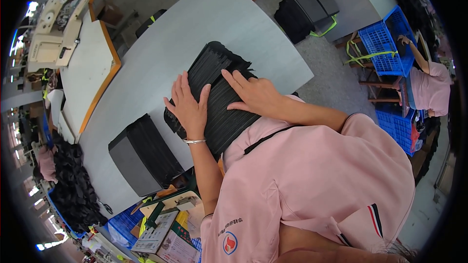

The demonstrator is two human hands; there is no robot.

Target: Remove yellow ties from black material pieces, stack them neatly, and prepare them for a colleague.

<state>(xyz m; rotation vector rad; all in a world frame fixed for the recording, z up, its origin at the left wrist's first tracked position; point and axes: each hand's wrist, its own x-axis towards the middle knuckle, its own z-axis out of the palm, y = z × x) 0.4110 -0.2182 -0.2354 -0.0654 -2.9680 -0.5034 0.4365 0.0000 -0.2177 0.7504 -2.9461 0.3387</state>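
A thick stack of thin black sheets, perhaps cut fabric [226, 122], lies on the pale grey table [273, 44] right in front of me. Its layered edges face up, and the far end is uneven. My left hand [189, 109] rests flat on the stack's left side, fingers spread. On the right side lies my right hand [256, 93], fingers stretched over the upper edges and thumb apart. Neither hand grips anything. To the left, a second black stack [141, 153] sits on the table with a smooth grey-black outer face.
A sewing machine [48, 31] stands at far left on an orange-edged table. Scissors [107, 208] lie by the near-left table edge. Another bundle [307, 12] tied with a green strap is beyond the table. At right, a person reaches into a blue crate [378, 41].
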